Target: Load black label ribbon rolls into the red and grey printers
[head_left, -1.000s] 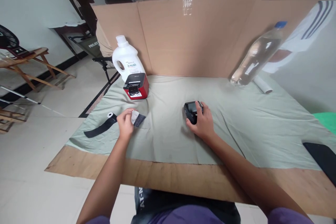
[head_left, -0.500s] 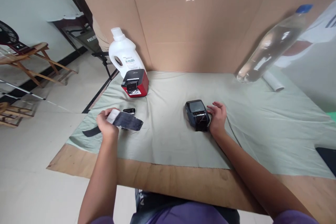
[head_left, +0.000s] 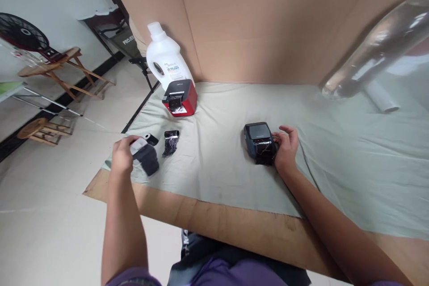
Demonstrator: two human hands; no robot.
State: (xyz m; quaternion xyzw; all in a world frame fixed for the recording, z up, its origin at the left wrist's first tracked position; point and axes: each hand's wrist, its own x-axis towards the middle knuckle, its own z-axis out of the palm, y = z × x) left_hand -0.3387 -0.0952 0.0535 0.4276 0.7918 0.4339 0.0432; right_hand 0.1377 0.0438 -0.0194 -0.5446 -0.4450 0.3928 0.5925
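Left hand (head_left: 122, 156), over the near left part of the worktop (head_left: 201, 210): grip closed on a pale and dark strip (head_left: 146, 161), pale end at the fingers, dark part hanging down to the right. A small dark roll with a white core (head_left: 151, 139) lies just behind the strip, and a black roll with shiny film (head_left: 171, 142) lies to its right.

Right hand (head_left: 287, 148): grip open, fingers loosely curled, at the right side of a black handheld device (head_left: 257, 133). Contact with its casing cannot be told. The device rests on the green cloth (head_left: 217, 143), glossy dark film at its near end.

Farther back, a red and black box (head_left: 187, 98) sits in front of a white jug (head_left: 169, 62). At right, a clear bottle (head_left: 375, 49) leans against the cardboard (head_left: 268, 22), near a white tube (head_left: 382, 97).
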